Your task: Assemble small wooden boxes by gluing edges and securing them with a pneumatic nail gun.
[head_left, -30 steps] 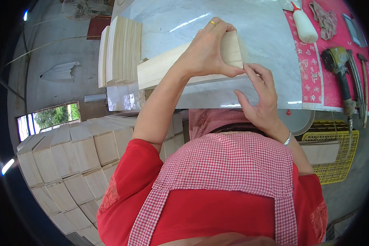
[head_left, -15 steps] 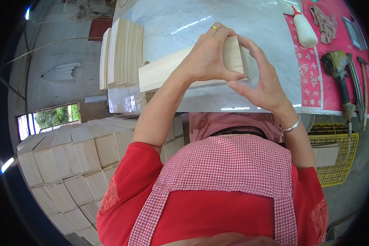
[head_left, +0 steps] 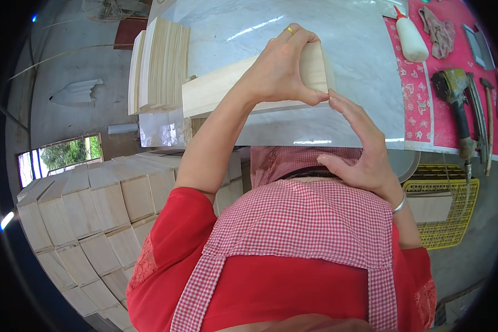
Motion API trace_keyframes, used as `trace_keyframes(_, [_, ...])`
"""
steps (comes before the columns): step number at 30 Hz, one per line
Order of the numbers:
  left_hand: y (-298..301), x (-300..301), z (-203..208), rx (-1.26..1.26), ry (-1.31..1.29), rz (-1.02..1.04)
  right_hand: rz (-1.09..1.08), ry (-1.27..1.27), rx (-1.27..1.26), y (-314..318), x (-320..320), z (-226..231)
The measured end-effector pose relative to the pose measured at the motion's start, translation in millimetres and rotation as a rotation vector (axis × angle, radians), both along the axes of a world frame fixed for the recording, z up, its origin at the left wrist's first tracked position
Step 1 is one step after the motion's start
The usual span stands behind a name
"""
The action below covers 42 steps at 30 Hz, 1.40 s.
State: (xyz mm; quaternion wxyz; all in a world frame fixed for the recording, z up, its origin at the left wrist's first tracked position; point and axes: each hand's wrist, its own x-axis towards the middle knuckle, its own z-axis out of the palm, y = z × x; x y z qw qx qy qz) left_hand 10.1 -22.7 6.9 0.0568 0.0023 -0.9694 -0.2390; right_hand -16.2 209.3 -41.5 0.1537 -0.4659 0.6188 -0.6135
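Note:
A long, pale wooden box-shaped piece (head_left: 218, 89) lies across the tabletop in front of me. My left hand (head_left: 279, 69) spans its top near the right end, fingers over the far edge and thumb at the near edge. My right hand (head_left: 365, 146) is open, its thumb well apart from the fingers. Its fingertips are at the piece's near right corner; whether they touch it I cannot tell. The underside of the piece is hidden.
Upright thin boards (head_left: 163, 66) stand at the table's left. A white glue bottle (head_left: 411, 41), a rag (head_left: 438, 32), a nail gun (head_left: 456, 102) and a hammer (head_left: 488, 122) lie on a pink cloth at right. Stacked wooden boxes (head_left: 108, 205) fill the lower left; a yellow crate (head_left: 454, 235) stands lower right.
My right hand has drawn back from the end of the wooden piece toward my body, its thumb now away from the wood. My left hand keeps its grip.

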Motion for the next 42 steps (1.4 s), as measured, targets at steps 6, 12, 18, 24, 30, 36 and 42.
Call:
trace_keyframes(6, [-4.2, 4.8, 0.5, -0.024, 0.021, -0.007, -0.559, 0.461, 0.306, 51.1, -65.6, -3.3])
trace_keyframes(12, [-3.4, 1.9, -7.0, 0.030, 0.040, 0.018, -0.788, 0.689, 0.978, 145.9, -150.0, -25.2])
trace_keyframes(18, [-2.8, 6.8, -6.6, -0.027, 0.033, 0.030, -0.651, 0.587, 0.953, 155.9, -172.6, -45.5])
trace_keyframes(24, [-5.8, 6.5, -14.7, -0.031, 0.093, 0.015, -0.629, 0.520, 1.174, 128.8, -190.5, 3.9])
trace_keyframes(30, [-10.6, 8.5, -22.9, -0.138, 0.117, -0.040, -0.491, 0.264, 1.141, 71.1, -125.5, 93.1])
trace_keyframes(36, [-12.6, 18.8, 6.9, -0.013, 0.083, -0.097, -0.043, 0.453, 0.828, 28.4, -83.1, 140.0])
trace_keyframes(42, [-11.8, 20.7, 9.8, -0.007, 0.036, -0.091, 0.047, 0.420, 0.812, 4.3, -68.0, 153.2])
